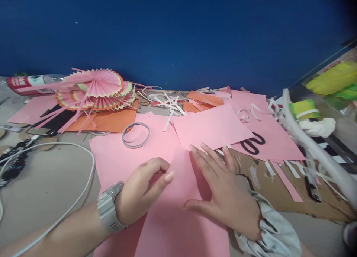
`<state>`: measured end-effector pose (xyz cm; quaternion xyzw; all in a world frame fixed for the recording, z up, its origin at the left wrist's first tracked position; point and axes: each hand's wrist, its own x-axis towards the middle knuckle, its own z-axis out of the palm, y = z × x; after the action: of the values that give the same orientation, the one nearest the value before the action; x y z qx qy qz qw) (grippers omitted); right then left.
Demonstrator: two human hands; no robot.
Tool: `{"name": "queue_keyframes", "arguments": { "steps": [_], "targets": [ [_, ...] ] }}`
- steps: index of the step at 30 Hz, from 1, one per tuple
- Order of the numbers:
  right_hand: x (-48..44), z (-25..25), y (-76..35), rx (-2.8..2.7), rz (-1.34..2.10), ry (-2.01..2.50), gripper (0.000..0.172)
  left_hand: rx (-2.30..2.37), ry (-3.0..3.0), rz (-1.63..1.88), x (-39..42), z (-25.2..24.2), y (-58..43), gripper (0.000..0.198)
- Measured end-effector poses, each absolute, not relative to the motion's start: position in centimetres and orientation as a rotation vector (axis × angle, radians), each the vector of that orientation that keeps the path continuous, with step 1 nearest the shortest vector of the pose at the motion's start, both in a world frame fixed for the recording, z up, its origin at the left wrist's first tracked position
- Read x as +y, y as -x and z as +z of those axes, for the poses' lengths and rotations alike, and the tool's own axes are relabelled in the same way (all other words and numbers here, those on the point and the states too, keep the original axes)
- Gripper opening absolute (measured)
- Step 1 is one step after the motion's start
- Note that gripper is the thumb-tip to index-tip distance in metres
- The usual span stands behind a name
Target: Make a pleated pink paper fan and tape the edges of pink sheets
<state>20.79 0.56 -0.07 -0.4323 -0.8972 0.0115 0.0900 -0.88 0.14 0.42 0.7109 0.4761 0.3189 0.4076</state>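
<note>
Here, in the head view, a pink sheet (pixel 181 223) lies between my hands: my right hand (pixel 221 186) spreads open over its edge, holding nothing; my left hand (pixel 147 188) curls loosely, its grip impossible to tell. I appear to be positioning or smoothing paper, work calling for steady edges. Ahead, a smaller pink piece (pixel 209 128), ring (pixel 136 145) and paper fans (pixel 96 84) crowd me; a white cable (pixel 93 164) crosses my left forearm.

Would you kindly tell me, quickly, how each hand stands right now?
Left hand: curled over the pink paper; whether it grips any cannot be told.
Right hand: open, palm down over the pink paper.
</note>
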Motion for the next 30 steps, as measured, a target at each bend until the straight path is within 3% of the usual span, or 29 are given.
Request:
{"name": "queue_keyframes", "arguments": {
  "steps": [2, 5, 12, 20, 26, 30],
  "targets": [
    [0.5, -0.2, -20.9, -2.694, 0.129, 1.294, 0.084, 1.126, -1.868, 0.775, -0.2, 0.9, 0.7, 0.008],
    [0.7, -0.3, -20.9, -2.684, 0.210, 1.305, 0.080, 1.107, -1.866, 0.724, -0.5, 1.3, 0.4, 0.011],
    [1.5, 0.2, -21.6, -2.356, 0.245, 1.445, 0.091, 1.198, -1.476, 0.814, 0.1, 0.3, 0.6, 0.023],
    [1.7, 1.1, -22.9, -2.035, 0.699, 1.652, 0.060, 1.269, -1.401, 0.992, 1.0, 0.4, 1.2, 0.025],
    [1.9, 1.9, -22.1, -2.207, 0.672, 1.503, 0.045, 1.406, -1.727, 1.116, 1.2, 0.1, 1.3, 0.016],
    [1.9, 3.0, -21.6, -2.284, 1.067, 1.425, 0.026, 1.443, -1.989, 1.275, 0.9, 0.4, 1.6, 0.012]
  ]
}}
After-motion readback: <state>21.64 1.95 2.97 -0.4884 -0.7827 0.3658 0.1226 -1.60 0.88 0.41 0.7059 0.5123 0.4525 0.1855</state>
